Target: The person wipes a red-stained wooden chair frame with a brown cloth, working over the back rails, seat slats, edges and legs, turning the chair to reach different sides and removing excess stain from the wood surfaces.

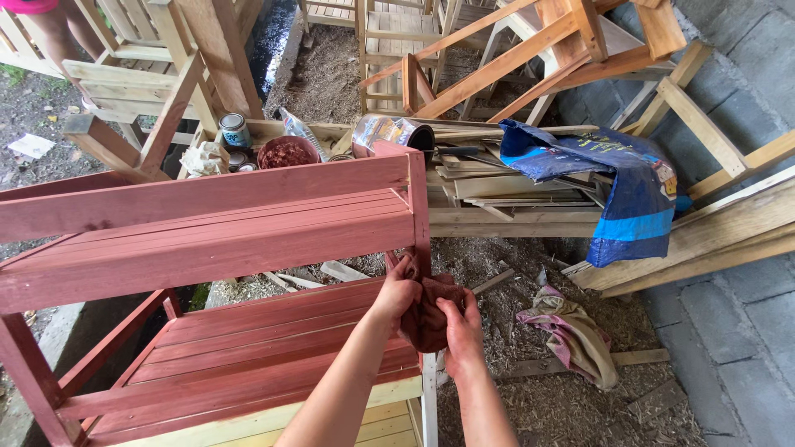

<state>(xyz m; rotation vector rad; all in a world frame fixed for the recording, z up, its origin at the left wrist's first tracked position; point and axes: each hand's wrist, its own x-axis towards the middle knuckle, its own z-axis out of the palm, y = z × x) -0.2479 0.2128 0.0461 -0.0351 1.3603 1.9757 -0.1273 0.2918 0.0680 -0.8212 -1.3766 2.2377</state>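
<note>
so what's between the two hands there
A dark red rag, bunched and gripped by both the left hand and right hand, beside the red-stained shelf post, in the head view.

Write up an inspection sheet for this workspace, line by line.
Surface: dirt ground strewn with sawdust and wood scraps.
Job's things: red-stained wooden shelf unit, lowest slats unstained; stain-soaked rag.
Clutter: bowl of red stain, tin can, blue tarp bag on stacked planks, crumpled cloth.
Grippers: left hand and right hand both grip the rag at the shelf's post.
Cables: nothing seen.
Surroundings: unfinished wooden frames, grey block wall.
</note>
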